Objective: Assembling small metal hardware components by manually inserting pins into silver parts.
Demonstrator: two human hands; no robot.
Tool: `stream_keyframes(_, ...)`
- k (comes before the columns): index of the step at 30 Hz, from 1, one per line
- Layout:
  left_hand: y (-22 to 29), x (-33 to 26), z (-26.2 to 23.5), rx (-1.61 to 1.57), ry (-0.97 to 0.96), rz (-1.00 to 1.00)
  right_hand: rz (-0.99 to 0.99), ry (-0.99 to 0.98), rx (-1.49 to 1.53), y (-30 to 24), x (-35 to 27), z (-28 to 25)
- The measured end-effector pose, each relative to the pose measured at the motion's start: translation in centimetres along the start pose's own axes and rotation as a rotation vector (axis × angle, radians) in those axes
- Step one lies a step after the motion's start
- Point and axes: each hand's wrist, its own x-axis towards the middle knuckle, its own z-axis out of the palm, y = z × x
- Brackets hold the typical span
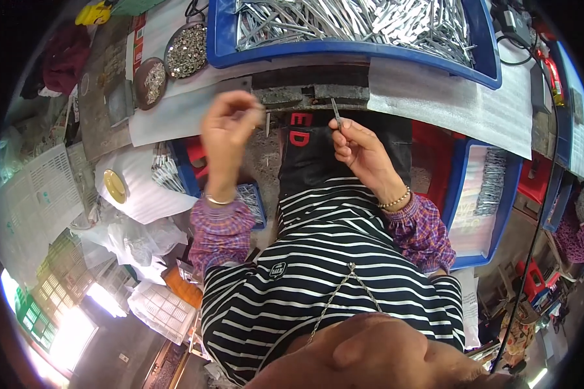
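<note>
My right hand (365,149) pinches a thin metal strip (335,113) between thumb and fingers, its tip pointing up toward the bench edge. My left hand (228,129) is raised at the left, in front of the bench, slightly blurred by motion. Its fingers curl in toward the thumb; whatever they hold, if anything, does not show. Beyond that hand sit two round dishes with small shiny metal pieces: a dark dish (169,59) and a brown dish (140,91). Between the hands, a dark metal block (279,97) lies along the bench edge.
A large blue tray (344,49) piled with metal strips stands on the bench ahead. Another blue tray (454,204) with stacked strips is at my right. At the left are a small blue bin (261,217), a yellow round dish (115,186) and plastic bags (133,236).
</note>
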Motion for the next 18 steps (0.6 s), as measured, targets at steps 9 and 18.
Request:
stream_keyframes(9,-2.9,-1.4,6.7,-0.066,-0.178,-0.055,-0.182,0.205,-0.284,0.4,-0.1,0.5)
stream_keyframes(18,-3.0,-1.4,7.1,-0.114,-0.184,-0.084,-0.260,0.206,-0.437,0.5,-0.1,0.3)
